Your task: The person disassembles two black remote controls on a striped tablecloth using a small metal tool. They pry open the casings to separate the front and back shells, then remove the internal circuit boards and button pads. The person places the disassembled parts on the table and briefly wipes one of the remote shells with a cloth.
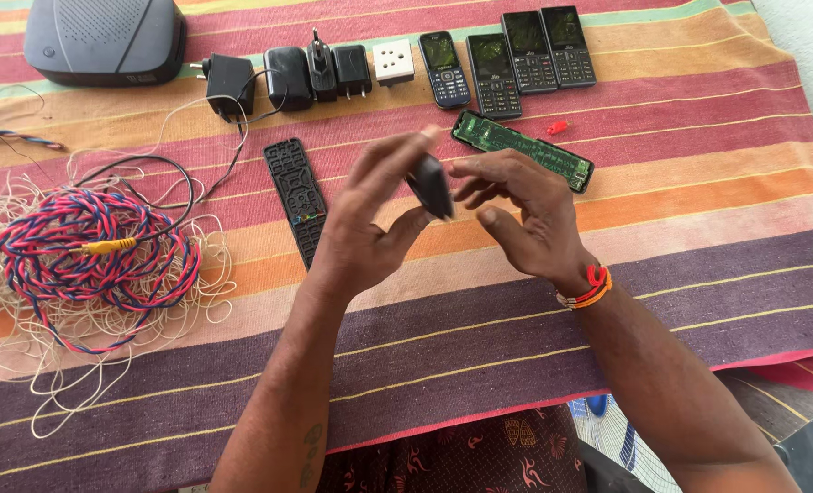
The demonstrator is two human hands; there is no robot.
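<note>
Matt dark plastic piece [430, 185], woven striped cloth [699, 210], glossy green circuit board [522, 150], twisted plastic-coated wire [91, 246]

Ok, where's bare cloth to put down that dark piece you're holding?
Free: the striped cloth right of the right hand, below the green circuit board; also the purple stripes near you. Crowded: wire tangle at left, phones and chargers along the top.
</note>
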